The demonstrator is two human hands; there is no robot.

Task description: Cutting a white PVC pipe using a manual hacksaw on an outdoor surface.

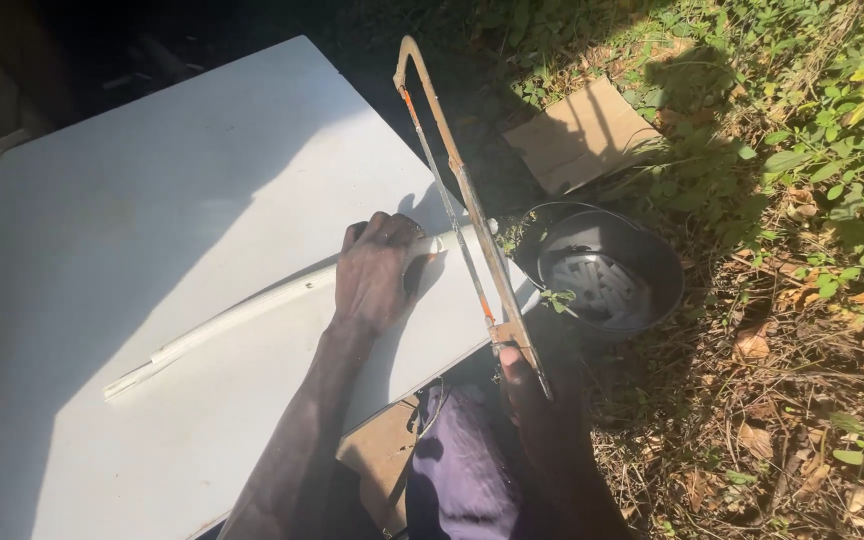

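- Left hand (377, 272) presses down on a long white pipe (242, 315), fingers curled over it and gripping it against the white table (152, 200); pipe runs diagonally, its far end reaching the table's right edge
- Right hand (532, 400), in shadow below the table edge, has its fingers closed round the handle of a hacksaw (452, 170); blade crosses the pipe just right of the left hand, frame angled up and away
- Dark round bucket (612, 270) sits on the ground just beside the table edge, short white cut pieces (597, 280) inside
- Cardboard sheet (577, 135) lies in the weeds beyond; dry leaves and green plants (832, 150) to the right
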